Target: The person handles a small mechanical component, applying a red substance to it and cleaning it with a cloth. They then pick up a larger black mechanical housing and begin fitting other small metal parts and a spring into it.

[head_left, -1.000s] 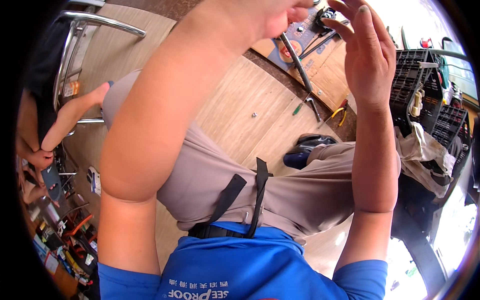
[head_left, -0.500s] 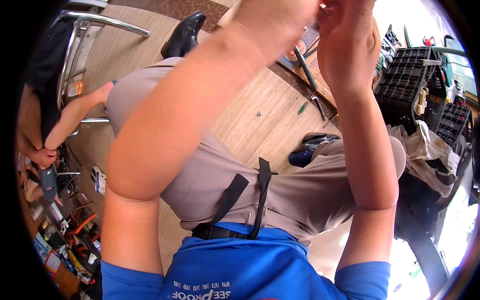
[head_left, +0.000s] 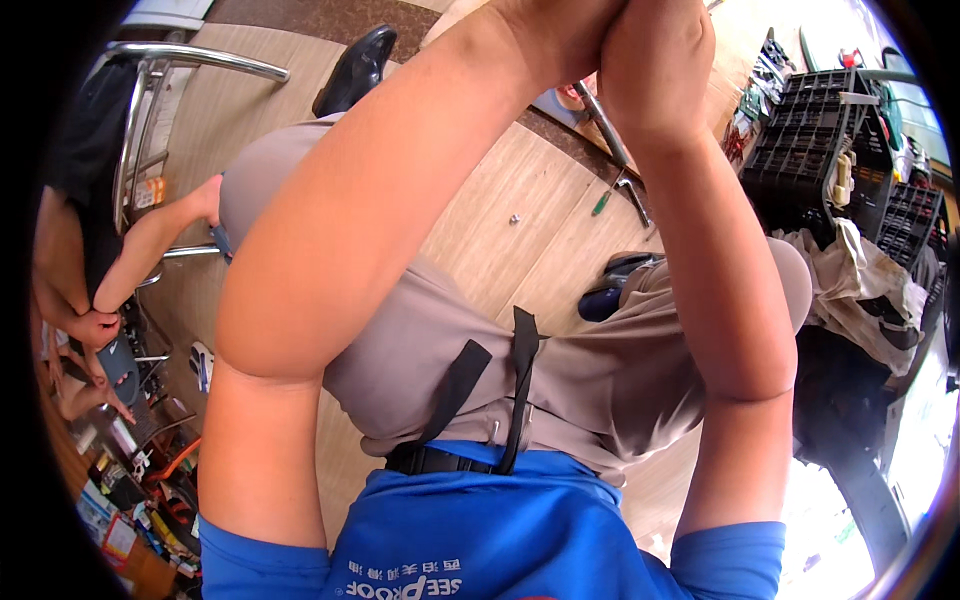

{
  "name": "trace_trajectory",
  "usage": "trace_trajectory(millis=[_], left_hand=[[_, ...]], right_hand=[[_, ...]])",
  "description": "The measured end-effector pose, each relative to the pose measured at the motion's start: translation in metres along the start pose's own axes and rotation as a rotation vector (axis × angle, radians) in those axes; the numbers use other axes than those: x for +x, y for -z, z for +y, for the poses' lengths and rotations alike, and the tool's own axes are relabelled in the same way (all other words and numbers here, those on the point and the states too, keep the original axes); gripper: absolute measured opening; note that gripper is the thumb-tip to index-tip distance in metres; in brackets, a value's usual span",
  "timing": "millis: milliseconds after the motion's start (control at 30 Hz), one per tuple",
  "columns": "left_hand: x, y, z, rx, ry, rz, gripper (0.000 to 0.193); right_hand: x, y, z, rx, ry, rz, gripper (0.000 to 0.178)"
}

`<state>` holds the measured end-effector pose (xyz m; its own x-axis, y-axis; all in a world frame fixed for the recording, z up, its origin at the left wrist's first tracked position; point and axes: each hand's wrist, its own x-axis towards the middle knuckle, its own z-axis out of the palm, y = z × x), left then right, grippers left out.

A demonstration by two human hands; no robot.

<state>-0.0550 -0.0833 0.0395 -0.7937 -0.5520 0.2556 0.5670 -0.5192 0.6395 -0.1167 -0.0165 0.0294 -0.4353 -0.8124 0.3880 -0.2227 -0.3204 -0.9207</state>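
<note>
Both my arms reach up to the top edge of the head view. My left hand [head_left: 568, 32] meets my right hand [head_left: 655, 75] there, the two overlapping. The fingers are cut off by the edge or hidden behind the hands, so what they hold, if anything, does not show. Just beyond my right wrist, a dark metal bar [head_left: 603, 125] slants over the edge of a cardboard sheet. On the floor below it lie a green-handled screwdriver [head_left: 601, 204] and a metal tool with a bent head [head_left: 635, 203].
Black plastic crates [head_left: 805, 135] stand at the right, with a crumpled pale cloth [head_left: 860, 290] below them. A small metal piece [head_left: 515, 218] lies on the wood-look floor. At the left are a chrome chair frame [head_left: 200, 58], another person's arms [head_left: 150, 240] and scattered tools [head_left: 160, 520].
My right hand and forearm have shifted left and up, and the hands now overlap at the top edge. The other person's hands at the left have moved slightly.
</note>
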Motion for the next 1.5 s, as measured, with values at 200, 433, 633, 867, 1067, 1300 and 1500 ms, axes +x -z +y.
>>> trace_trajectory(millis=[200,433,633,867,1067,1300,1500], left_hand=[[-0.003,-0.007,-0.005,-0.077,0.081,0.013,0.051],[-0.004,-0.011,-0.009,-0.104,0.114,0.052,0.041],[-0.008,-0.010,-0.011,-0.144,0.066,0.055,0.044],[-0.006,-0.004,-0.016,-0.208,-0.059,0.064,0.042],[-0.015,0.015,-0.008,0.028,-0.120,0.579,0.032],[-0.034,-0.015,0.107,0.276,-0.190,0.745,0.031],[-0.049,-0.010,0.144,0.402,-0.117,0.700,0.028]], right_hand=[[0.021,0.016,0.012,-0.154,0.064,-0.009,0.073],[0.032,0.026,0.022,-0.316,0.176,-0.016,0.067],[0.019,0.017,0.032,-0.433,0.421,-0.125,0.063],[0.049,0.022,0.040,-0.891,0.322,0.002,0.078],[0.041,-0.017,0.049,-1.054,0.350,0.054,0.067],[0.024,-0.018,0.142,-0.510,0.005,-0.300,0.021],[-0.063,-0.005,0.299,-0.805,-0.135,-0.974,0.017]])
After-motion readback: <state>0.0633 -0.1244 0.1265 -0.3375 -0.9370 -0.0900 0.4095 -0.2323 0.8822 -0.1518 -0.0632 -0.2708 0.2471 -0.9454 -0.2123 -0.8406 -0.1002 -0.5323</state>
